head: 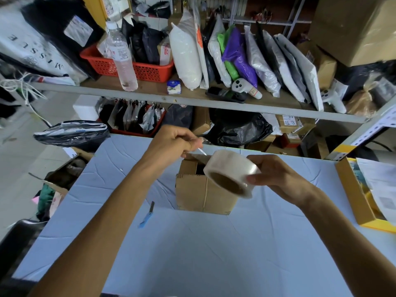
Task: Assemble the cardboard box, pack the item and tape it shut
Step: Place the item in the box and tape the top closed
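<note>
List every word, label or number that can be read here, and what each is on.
"MISSUE": printed on the white bag, upper left, seen upside down.
Too small or blurred to read: the bottle label, the tag on the white controller, the box label, the papers.

The single head-worn camera looked forward and down from close above the table (192, 254), its wide view reaching the shelf (150, 96) behind.
</note>
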